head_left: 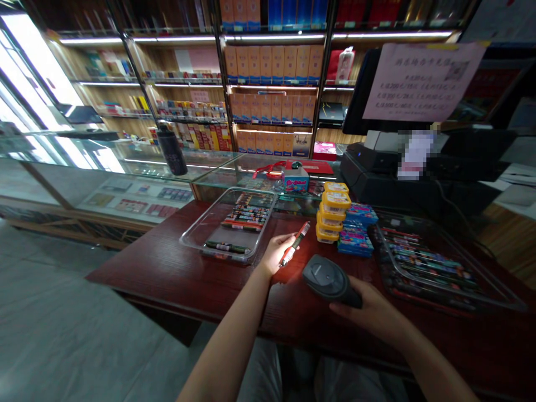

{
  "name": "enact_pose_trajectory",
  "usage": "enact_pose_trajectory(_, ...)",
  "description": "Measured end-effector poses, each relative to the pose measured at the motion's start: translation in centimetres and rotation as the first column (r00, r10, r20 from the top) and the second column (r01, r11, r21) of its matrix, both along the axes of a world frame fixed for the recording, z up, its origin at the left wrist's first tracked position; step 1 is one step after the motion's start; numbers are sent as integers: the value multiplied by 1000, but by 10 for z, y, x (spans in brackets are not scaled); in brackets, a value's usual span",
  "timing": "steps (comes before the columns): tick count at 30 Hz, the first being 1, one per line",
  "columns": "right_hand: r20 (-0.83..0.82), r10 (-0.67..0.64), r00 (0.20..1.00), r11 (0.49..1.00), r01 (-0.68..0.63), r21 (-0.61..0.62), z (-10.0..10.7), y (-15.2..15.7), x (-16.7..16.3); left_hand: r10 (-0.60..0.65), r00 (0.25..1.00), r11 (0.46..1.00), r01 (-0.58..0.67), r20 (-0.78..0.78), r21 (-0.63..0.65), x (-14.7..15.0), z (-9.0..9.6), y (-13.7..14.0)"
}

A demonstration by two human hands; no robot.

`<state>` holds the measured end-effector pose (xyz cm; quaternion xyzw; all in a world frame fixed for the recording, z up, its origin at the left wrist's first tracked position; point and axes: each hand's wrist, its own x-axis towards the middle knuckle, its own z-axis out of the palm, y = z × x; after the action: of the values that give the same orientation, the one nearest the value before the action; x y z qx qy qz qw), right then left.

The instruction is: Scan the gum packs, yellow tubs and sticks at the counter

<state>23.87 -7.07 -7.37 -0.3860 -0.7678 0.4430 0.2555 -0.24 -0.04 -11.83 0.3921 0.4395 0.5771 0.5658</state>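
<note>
Between the fingers of my left hand (277, 252) is a slim red-and-green wrapped stick (295, 244) with a white printed label, tilted up to the right. My right hand (372, 306) grips a dark grey barcode scanner (329, 277), its head pointing toward the stick and lit table. Left of my left hand lies a clear plastic tray (196, 223) holding similar wrapped sticks, with a dark green one (227, 247) apart from the rest near its front end. A second clear tray (500, 298), on the right, also contains many such sticks.
Yellow-lidded tubs (334, 207) stand stacked behind the scanner, beside piled blue packets (355, 237). A monitor with a pink paper notice (422, 84) rises at the back right. A black bottle (171, 149) stands on the glass counter (138, 151). Stocked shelves line the wall.
</note>
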Motion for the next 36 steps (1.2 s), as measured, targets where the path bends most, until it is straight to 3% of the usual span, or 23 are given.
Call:
enact_pose_trajectory(7,65,-10,998,999,8,34,2,2,1,-42,999,998,41,16,57,-2,-2,5)
enact_pose_trajectory(11,302,-129,945,979,73,190,1,10,3,-46,998,998,44,37,52,-2,-2,5)
enact_pose_trajectory(14,484,-298,823,904,81,419,-11,25,5,-71,995,997,68,65,48,-3,-3,5)
enact_pose_trajectory(17,511,-420,750,783,15,621,-31,41,8,-83,993,996,80,82,42,-6,-3,6)
enact_pose_trajectory(19,509,-469,722,723,-16,690,-44,49,10,-101,991,995,98,88,36,-7,-3,7)
enact_pose_trajectory(21,509,-488,709,700,-31,714,-54,55,11,-112,990,994,110,84,25,-8,-3,7)
enact_pose_trajectory(29,465,-483,742,733,52,678,-55,58,10,-35,997,999,34,62,20,-4,10,-1)
enact_pose_trajectory(33,451,-476,755,757,91,647,-49,57,8,-42,999,992,45,-33,119,6,31,-8)
enact_pose_trajectory(36,446,-484,753,760,109,641,-45,57,8,-113,983,960,145,-143,239,29,51,-8)
